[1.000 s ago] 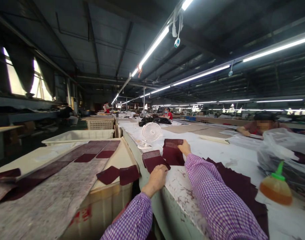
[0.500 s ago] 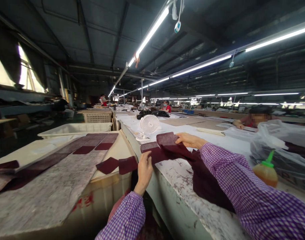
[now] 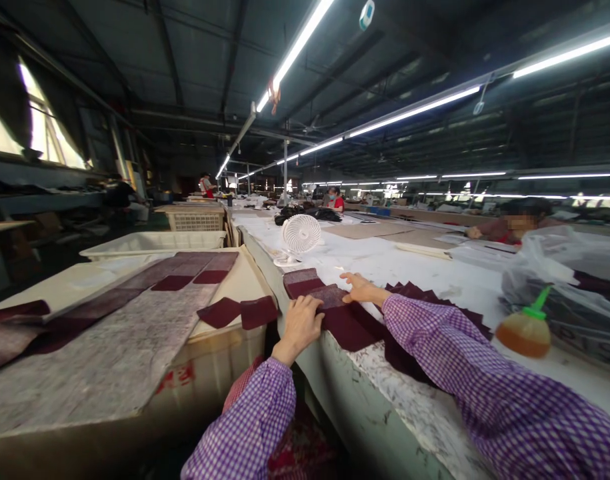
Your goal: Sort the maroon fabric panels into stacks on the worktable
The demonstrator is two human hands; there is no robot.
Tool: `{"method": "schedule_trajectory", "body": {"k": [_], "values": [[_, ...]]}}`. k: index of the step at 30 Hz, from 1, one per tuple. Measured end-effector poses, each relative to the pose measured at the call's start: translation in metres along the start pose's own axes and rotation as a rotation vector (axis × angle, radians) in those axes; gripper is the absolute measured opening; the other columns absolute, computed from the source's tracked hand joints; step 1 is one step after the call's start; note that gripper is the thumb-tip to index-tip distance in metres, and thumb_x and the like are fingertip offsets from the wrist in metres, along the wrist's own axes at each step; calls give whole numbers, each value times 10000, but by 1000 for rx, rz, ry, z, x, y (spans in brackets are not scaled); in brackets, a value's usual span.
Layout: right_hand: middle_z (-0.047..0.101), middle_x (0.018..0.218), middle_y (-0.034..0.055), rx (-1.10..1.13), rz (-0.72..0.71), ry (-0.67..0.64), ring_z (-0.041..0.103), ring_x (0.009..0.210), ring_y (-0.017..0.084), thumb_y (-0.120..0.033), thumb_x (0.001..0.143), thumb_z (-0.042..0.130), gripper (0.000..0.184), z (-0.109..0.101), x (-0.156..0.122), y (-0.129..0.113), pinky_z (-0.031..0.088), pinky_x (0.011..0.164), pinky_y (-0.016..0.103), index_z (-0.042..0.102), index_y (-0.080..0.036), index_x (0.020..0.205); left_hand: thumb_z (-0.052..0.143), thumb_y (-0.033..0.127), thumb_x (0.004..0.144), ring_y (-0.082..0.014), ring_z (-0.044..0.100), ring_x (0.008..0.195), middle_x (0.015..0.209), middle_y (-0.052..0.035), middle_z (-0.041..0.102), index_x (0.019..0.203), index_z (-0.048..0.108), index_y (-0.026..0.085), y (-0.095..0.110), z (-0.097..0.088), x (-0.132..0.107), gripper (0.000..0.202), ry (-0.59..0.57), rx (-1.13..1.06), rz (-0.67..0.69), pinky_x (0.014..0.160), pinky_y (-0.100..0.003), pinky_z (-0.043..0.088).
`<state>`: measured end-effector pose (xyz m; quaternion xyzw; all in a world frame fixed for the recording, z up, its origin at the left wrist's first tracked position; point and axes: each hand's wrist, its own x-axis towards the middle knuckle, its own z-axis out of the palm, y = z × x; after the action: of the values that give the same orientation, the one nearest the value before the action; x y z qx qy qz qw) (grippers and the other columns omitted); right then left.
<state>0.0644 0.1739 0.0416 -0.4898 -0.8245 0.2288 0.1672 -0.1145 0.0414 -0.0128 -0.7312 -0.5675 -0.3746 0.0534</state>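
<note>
A dark maroon fabric piece (image 3: 353, 325) with a greyish folded-back end lies at the table's left edge. My left hand (image 3: 301, 325) rests on its near edge, fingers bent and lying on the cloth. At its far side is my right hand (image 3: 362, 289), thumb and fingers apart, the fingertips touching or just over the greyish end. Another maroon piece (image 3: 301, 283) lies just beyond, also with a greyish end. A fanned row of maroon pieces (image 3: 435, 297) extends to the right, partly hidden behind my right forearm.
A small white fan (image 3: 301, 235) stands farther up the table (image 3: 375, 257). On the right are a glue bottle (image 3: 525, 331) with a green nozzle and a clear plastic bag (image 3: 549, 267). To the left, a cream bin (image 3: 225, 367) carries a grey sheet with maroon pieces. A co-worker (image 3: 522, 220) leans across the table.
My right hand has lowered the maroon piece to the table and its fingers have spread. My left hand has moved slightly right and down onto the cloth. The fanned row is now more exposed.
</note>
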Motion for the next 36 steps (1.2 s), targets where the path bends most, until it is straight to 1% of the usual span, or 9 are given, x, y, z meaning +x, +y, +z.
{"method": "schedule_trajectory", "body": {"k": [7,10,13,15,19,25,30,33,36], "values": [[598,1131,111,140,-164,-107,571,992,184,-403,834,544,364,-42,-46,-22,464,823,308,547,-162,1107,549,225,818,-241,517,994,1011,-46,634,975,611,212,-1,-4,4,169,-91,60,8,925,-440,308],[643,953,76,52,-257,-234,593,836,202,-469,710,667,381,-22,-93,-41,462,765,329,613,-181,953,541,216,820,-243,515,984,1008,-44,633,967,616,214,-1,-2,4,165,-84,42,-6,928,-459,298],[597,1034,106,-366,-390,-67,556,882,261,-516,661,699,504,12,-132,-55,440,741,368,578,-196,1031,554,206,810,-244,519,975,1005,-36,629,961,617,219,-1,1,4,163,-56,7,-19,936,-478,294],[594,986,106,-512,-385,43,544,885,261,-444,774,612,316,27,-144,-58,422,734,358,584,-191,961,567,207,806,-240,529,972,1010,-34,625,986,607,219,-3,4,4,185,-25,-26,-29,926,-468,320],[588,770,45,-337,-324,78,536,721,178,-224,875,434,176,27,-138,-52,370,675,297,570,-185,771,497,197,864,-181,570,925,1031,-41,603,1075,566,200,-13,4,4,222,50,-113,-33,839,-342,425],[551,605,-1,32,-153,97,505,576,137,-284,845,461,214,11,-119,-33,360,540,246,548,-173,684,362,164,922,-186,535,981,1020,-83,567,1017,568,157,-11,-12,1,227,164,-140,-13,865,-333,421],[525,538,-9,309,-44,189,495,483,125,-316,755,558,192,16,-103,-15,394,442,231,539,-172,630,445,258,912,-176,539,902,880,-36,621,819,630,178,13,-12,-3,222,-44,-92,146,846,-310,407],[465,487,-21,480,38,387,470,441,120,-300,761,516,186,-10,-84,-1,413,412,235,453,-194,621,516,237,865,-200,537,920,919,-48,623,831,658,183,20,-8,1,155,-158,-49,172,843,-341,398],[449,524,-29,610,55,613,486,477,115,-278,772,482,168,-61,-68,11,466,472,246,378,-214,656,545,208,832,-231,526,954,941,-71,608,854,668,175,20,-8,6,130,-211,-41,147,871,-392,383]]}}
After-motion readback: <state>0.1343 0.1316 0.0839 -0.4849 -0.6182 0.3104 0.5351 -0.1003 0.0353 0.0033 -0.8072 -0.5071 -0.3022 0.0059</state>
